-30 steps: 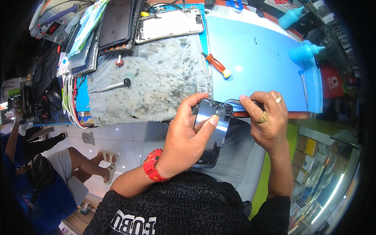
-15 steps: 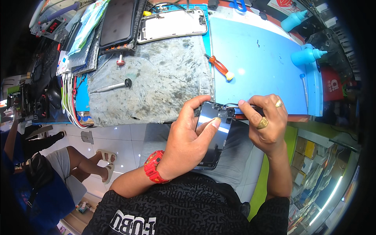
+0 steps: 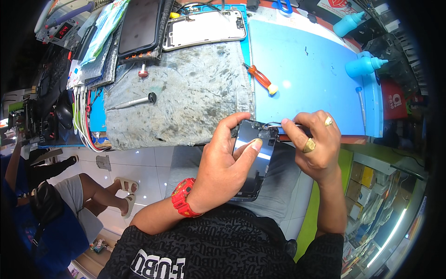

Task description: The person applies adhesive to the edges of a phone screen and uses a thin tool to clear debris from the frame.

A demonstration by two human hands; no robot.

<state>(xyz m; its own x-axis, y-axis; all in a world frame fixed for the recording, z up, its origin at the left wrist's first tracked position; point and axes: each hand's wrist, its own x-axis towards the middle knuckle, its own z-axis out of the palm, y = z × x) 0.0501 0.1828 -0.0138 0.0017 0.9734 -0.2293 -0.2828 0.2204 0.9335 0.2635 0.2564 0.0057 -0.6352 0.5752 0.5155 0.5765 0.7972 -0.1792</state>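
My left hand [image 3: 225, 160] grips a dark phone screen assembly [image 3: 255, 174], its thumb lying across the shiny inner face and its fingers round the left edge. The part is tilted above my lap, just off the bench's front edge. In my right hand [image 3: 318, 144], pinched between thumb and forefinger, is a thin pair of tweezers [image 3: 275, 124]. Their tips reach the top edge of the screen assembly, where small parts sit; exactly what they touch is too small to tell.
A grey cloth [image 3: 181, 93] covers the left of the bench, with a slim screwdriver [image 3: 132, 102] on it. Right of it lies a blue mat [image 3: 302, 69] bearing an orange-handled screwdriver [image 3: 262, 80]. Behind are a white phone frame [image 3: 204, 30], a dark phone [image 3: 139, 28] and blue bottles [image 3: 364, 66].
My right hand has shifted very slightly upward with the tweezers at the top edge. My left hand and the screen assembly have hardly moved.
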